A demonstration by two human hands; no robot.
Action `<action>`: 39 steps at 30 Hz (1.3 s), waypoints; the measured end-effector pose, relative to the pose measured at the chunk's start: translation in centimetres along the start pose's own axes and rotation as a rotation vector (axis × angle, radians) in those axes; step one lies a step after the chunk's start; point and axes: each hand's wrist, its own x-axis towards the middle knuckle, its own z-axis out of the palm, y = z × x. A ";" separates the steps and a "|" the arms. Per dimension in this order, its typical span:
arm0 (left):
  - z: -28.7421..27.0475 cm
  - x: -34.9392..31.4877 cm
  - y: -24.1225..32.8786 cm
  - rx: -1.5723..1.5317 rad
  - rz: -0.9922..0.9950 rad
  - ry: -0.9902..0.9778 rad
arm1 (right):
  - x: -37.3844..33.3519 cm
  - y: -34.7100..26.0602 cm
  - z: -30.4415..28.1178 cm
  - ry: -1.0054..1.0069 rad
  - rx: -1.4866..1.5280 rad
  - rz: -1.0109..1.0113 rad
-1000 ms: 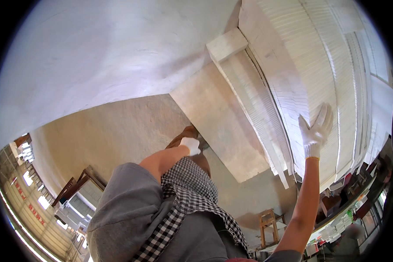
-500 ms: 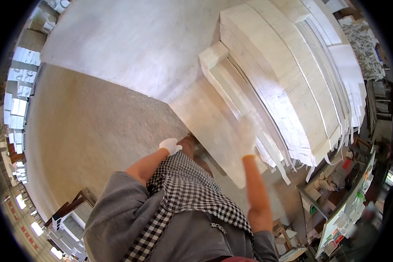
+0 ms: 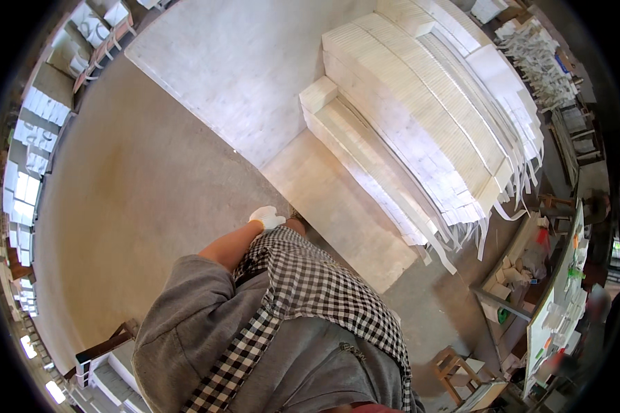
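Observation:
My left hand [image 3: 267, 217], in a white glove, hangs in front of the black-and-white checked apron [image 3: 324, 279], just above my leg. Its fingers look loosely bent with the thumb apart, and nothing shows in them. My right hand and forearm are out of view. Ahead to the right lies a large bundle of pale, long slats [image 3: 410, 76], bound with bands. Beside its near side, a lower row of pale lengths [image 3: 365, 162] rests on a flat light-brown board [image 3: 337, 199]. Loose white straps [image 3: 442, 256] trail from the bundle's near right end.
A wide whitish sheet [image 3: 220, 76] spreads across the far floor. Concrete floor [image 3: 138, 199] extends to the left. At right stand a long cluttered table [image 3: 558, 310] and a small wooden stool [image 3: 455, 368]. White stacked pieces [image 3: 38, 131] line the left; a pile of pale offcuts [image 3: 537, 62] lies at far right.
My right hand, blurred over the slats before, has left the view. The bundle and board have shifted left and up in the picture. My left hand stays in front of the apron.

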 end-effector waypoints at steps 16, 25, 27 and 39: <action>1.6 -2.0 1.5 -0.031 0.050 0.028 | 1.6 -14.5 -3.7 -0.226 0.729 0.295; 0.4 -0.6 1.0 -0.127 -0.094 0.099 | 1.8 -14.7 -5.6 -0.252 0.759 0.358; 0.7 -0.1 0.9 -0.145 -0.084 0.076 | 1.7 -15.1 -6.3 -0.262 0.763 0.384; 0.1 7.9 0.3 -0.351 -0.117 0.017 | 10.8 -23.0 -12.8 -0.429 0.692 0.433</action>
